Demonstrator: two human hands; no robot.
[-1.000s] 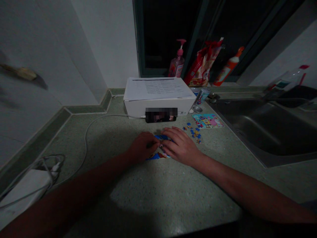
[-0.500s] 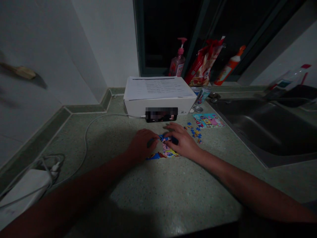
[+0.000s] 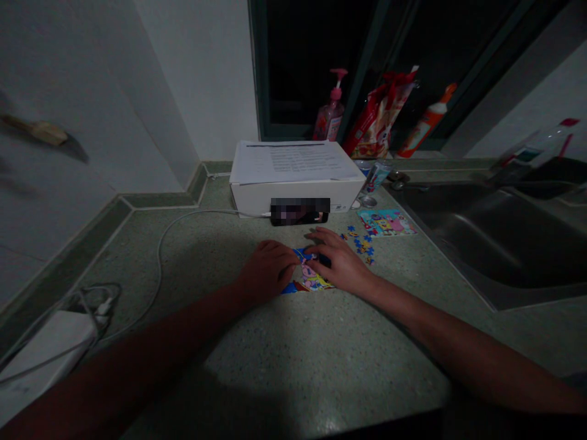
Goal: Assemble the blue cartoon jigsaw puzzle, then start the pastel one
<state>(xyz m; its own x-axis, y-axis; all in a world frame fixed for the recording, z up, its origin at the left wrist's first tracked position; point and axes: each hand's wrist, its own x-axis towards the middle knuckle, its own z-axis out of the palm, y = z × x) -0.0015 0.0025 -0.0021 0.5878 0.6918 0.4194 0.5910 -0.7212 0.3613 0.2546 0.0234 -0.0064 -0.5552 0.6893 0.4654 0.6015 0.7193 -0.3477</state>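
A partly assembled colourful jigsaw puzzle [image 3: 312, 278] lies flat on the speckled green counter, between and partly under my hands. My left hand [image 3: 269, 269] rests at its left side, fingers drawn together, their tips on the upper left of the puzzle. What those fingers pinch, if anything, is too small to tell. My right hand [image 3: 342, 260] lies over the puzzle's right side with its fingers spread, thumb and fingertips touching the pieces near the top. Several loose blue and yellow pieces [image 3: 364, 245] are scattered just right of my right hand.
Behind the hands a phone [image 3: 300, 219] leans on a white box [image 3: 293, 192]. A colourful picture card [image 3: 387, 222] lies near the sink [image 3: 513, 238]. A white cable [image 3: 159, 256] curves along the left to a power strip [image 3: 55, 342].
My left hand has shifted slightly right and its fingers have closed together more, covering more of the puzzle's left edge. My right hand has hardly moved.
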